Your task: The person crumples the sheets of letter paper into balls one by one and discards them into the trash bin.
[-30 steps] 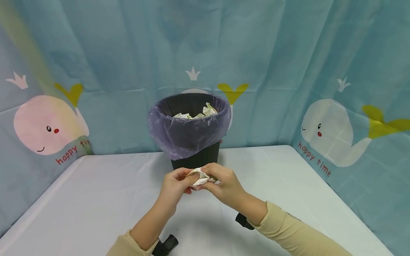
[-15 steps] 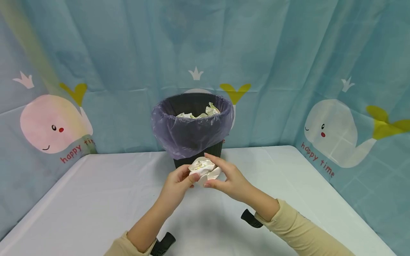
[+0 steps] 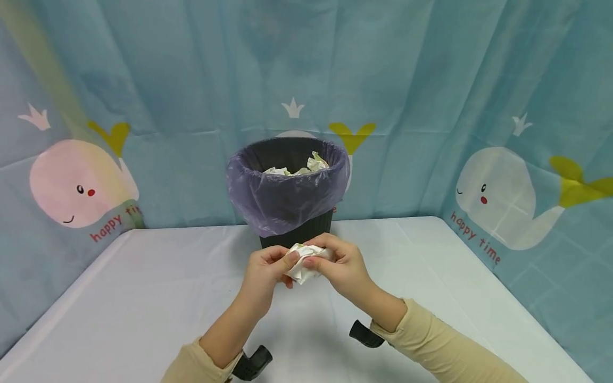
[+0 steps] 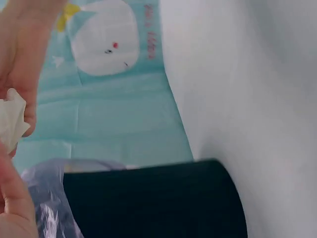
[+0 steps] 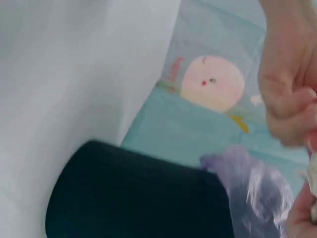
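A crumpled piece of white paper [image 3: 306, 261] is held between both hands, above the table and in front of the bin. My left hand [image 3: 265, 274] pinches its left side with thumb and fingers. On the other side my right hand [image 3: 346, 268] grips it, thumb across the near face. Part of the paper [image 4: 11, 121] shows at the left edge of the left wrist view. Behind the hands stands a black trash bin [image 3: 299, 234] lined with a purple plastic bag [image 3: 287, 205]. Crumpled paper [image 3: 317, 161] shows inside its mouth.
A white-covered table [image 3: 167, 287] lies under the hands, with blue whale-print curtains [image 3: 191, 80] behind and at both sides. Black wrist-worn devices [image 3: 254, 363] stick out below the beige sleeves [image 3: 440, 338].
Half a second ago the right-hand fingers were spread wider around a looser, rounder paper ball. Now both hands are closer together and squeeze it flatter and slightly lower.
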Tool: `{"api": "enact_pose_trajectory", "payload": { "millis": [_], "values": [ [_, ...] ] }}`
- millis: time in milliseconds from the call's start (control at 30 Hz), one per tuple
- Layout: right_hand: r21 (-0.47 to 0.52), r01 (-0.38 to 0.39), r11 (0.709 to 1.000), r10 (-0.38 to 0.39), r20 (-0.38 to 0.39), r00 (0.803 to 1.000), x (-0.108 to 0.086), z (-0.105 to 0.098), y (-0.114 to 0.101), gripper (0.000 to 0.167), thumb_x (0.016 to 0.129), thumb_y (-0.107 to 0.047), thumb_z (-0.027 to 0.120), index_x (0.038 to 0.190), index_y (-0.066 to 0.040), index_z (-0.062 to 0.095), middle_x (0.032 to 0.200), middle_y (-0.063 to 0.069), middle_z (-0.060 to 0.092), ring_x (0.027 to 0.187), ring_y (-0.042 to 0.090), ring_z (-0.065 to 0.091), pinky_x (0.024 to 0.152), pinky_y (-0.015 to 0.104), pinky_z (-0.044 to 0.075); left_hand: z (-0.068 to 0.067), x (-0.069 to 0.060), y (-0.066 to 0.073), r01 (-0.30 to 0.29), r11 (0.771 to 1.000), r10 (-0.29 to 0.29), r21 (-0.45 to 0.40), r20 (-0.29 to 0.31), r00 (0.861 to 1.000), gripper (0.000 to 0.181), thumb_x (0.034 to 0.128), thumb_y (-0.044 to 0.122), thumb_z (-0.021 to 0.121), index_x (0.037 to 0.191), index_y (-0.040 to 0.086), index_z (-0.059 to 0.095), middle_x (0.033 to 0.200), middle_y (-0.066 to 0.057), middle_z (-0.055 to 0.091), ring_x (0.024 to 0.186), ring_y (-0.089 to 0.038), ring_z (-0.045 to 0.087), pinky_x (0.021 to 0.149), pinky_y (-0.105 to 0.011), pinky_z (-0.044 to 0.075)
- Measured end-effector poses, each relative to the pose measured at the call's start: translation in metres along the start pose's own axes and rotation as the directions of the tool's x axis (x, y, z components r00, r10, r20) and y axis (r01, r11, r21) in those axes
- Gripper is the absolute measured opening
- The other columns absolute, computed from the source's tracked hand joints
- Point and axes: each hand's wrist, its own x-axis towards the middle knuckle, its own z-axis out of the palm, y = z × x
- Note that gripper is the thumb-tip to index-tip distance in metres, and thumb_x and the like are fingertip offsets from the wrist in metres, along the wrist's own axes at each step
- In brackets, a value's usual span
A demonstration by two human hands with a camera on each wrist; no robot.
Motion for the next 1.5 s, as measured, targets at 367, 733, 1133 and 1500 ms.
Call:
{"api": "enact_pose_trajectory", "payload": {
  "millis": [367, 733, 1133, 1500],
  "values": [
    [-0.462, 0.016, 0.887, 0.029, 0.091, 0.995, 0.0, -0.001, -0.002, 0.089, 0.07, -0.011, 0.088, 0.142, 0.005, 0.037, 0.129, 0.017, 0.054, 0.107, 0.028, 0.056, 0.085, 0.041, 0.05, -0.003, -0.001, 0.002, -0.048, 0.999, 0.049, 0.005, -0.073, 0.996, 0.022, 0.0914, -0.005, 0.061, 0.105, -0.022, 0.06, 0.082, -0.008, 0.065, 0.067, -0.014, 0.064, 0.063, -0.029, 0.057],
    [-0.565, -0.085, 0.821, 0.174, 0.105, 0.979, 0.003, 0.002, -0.003, 0.076, 0.065, -0.019, 0.092, 0.12, -0.002, 0.043, 0.104, 0.007, 0.054, 0.079, 0.018, 0.057, 0.066, 0.026, 0.052, 0.011, -0.007, 0.004, 0.096, 0.993, -0.09, 0.067, -0.098, 0.991, 0.017, 0.0869, 0.003, 0.071, 0.093, -0.012, 0.065, 0.075, -0.005, 0.061, 0.072, -0.016, 0.056, 0.065, -0.024, 0.05],
    [-0.525, 0.183, 0.831, -0.095, 0.19, 0.977, 0.003, 0.001, 0.013, 0.053, 0.066, -0.013, 0.091, 0.098, -0.001, 0.05, 0.086, 0.009, 0.06, 0.069, 0.017, 0.061, 0.059, 0.017, 0.051, 0.01, -0.006, 0.003, 0.031, 0.992, -0.016, 0.123, -0.123, 0.992, 0.015, 0.0858, 0.0, 0.069, 0.083, -0.014, 0.063, 0.067, -0.001, 0.059, 0.066, -0.013, 0.053, 0.058, -0.022, 0.047],
    [-0.648, 0.267, 0.713, -0.265, 0.103, 0.959, 0.001, 0.005, 0.012, 0.091, 0.063, -0.016, 0.092, 0.132, 0.012, 0.041, 0.125, 0.024, 0.052, 0.114, 0.037, 0.053, 0.092, 0.046, 0.049, 0.006, -0.003, 0.006, -0.035, 0.997, 0.046, 0.065, -0.168, 0.985, 0.014, 0.0906, 0.003, 0.066, 0.083, -0.008, 0.06, 0.09, -0.008, 0.065, 0.082, -0.01, 0.059, 0.067, -0.021, 0.049]
  ]
}}
